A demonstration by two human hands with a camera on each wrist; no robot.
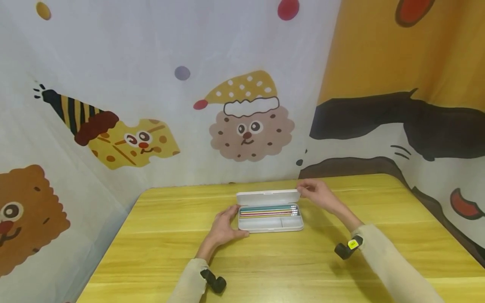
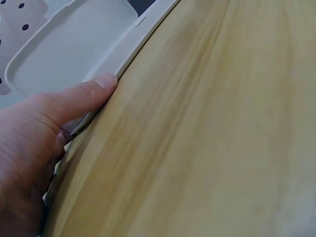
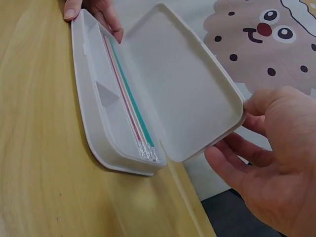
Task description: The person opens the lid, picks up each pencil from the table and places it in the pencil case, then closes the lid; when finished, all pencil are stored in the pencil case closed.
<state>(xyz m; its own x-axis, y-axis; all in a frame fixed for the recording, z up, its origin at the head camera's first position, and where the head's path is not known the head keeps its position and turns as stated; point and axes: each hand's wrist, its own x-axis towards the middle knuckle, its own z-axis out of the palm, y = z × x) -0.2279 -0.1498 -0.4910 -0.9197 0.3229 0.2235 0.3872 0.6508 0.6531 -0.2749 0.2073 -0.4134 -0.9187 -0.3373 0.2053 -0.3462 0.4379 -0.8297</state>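
A white pencil case lies on the table with its hinged lid raised. Several pencils in teal, pink and yellowish tones fill its back compartment, silver ends to the right. The front part is split by a small divider. At the case's left end my left hand grips it, thumb along the front edge and fingers toward the back corner. My right hand holds the lid's right end; in the right wrist view its thumb and fingers pinch the lid at the corner.
The wood-grain table runs around the case on all sides. Behind it hangs a pale curtain with cartoon figures. Black devices are strapped to both wrists, over light sleeves.
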